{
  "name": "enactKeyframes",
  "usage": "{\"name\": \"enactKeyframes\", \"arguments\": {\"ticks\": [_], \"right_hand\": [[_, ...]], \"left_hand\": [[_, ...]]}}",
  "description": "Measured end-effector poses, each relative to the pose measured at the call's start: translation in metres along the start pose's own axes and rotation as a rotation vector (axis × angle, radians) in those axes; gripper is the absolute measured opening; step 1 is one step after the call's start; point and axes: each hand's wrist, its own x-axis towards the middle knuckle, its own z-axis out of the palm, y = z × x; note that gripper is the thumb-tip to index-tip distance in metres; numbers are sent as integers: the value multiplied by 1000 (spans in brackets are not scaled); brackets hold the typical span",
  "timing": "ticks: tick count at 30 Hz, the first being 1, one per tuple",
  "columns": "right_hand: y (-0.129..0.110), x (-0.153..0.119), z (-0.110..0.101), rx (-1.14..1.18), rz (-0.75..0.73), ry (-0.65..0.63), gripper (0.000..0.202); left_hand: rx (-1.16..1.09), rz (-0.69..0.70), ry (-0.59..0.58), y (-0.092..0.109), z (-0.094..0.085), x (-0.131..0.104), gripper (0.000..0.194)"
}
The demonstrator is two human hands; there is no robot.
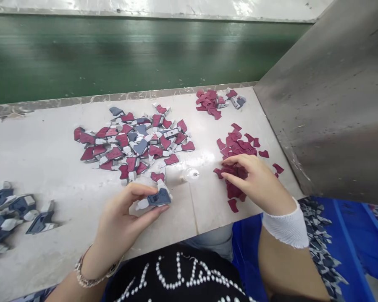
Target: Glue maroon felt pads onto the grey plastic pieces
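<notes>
My left hand [126, 214] pinches a grey-and-white plastic part [160, 197] between thumb and fingers, its dark recessed face turned up. Over a pile of flat maroon pieces [239, 144] is my right hand [255, 180], with thumb and index fingertips a little apart at the pile's left side. A small maroon piece [218, 173] lies by the thumb tip; whether the fingers touch it I cannot tell. Beyond my left hand spreads a heap of grey-and-white parts [140, 147], many with maroon faces on top. A small round clear object [191, 174] sits between my hands.
Several grey parts [6, 214] lie at the table's left. Another maroon cluster [208, 102] with a few plastic parts is at the back right. A metal panel [340, 105] walls the right side, and a green belt [122, 58] runs behind. Blue bins [349, 243] stand below, right.
</notes>
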Motion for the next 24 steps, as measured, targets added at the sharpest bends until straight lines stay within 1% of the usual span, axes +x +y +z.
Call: {"name": "enactKeyframes", "arguments": {"ticks": [3,7,12,16,18,20,22,24], "right_hand": [[6,4,3,-119,17,-36,15],[3,15,12,-183,-14,-120,8],[-1,25,14,-203,-82,-184,3],[-7,34,15,-154,-122,-247,8],[-10,38,14,-124,-127,-234,9],[-13,37,10,-95,-130,-190,10],[-15,30,4,-54,-129,-116,16],[-19,17,-4,28,-118,-52,19]], "left_hand": [[7,5,-38,0,2,0,24],[21,10,-33,0,3,1,25],[4,29,-40,0,3,1,24],[-3,60,-38,1,2,1,25],[-20,61,-38,2,2,0,24],[-53,40,-36,2,2,-3,23],[-98,-1,-26,0,4,-9,22],[-149,-50,-10,-4,7,-16,22]]}}
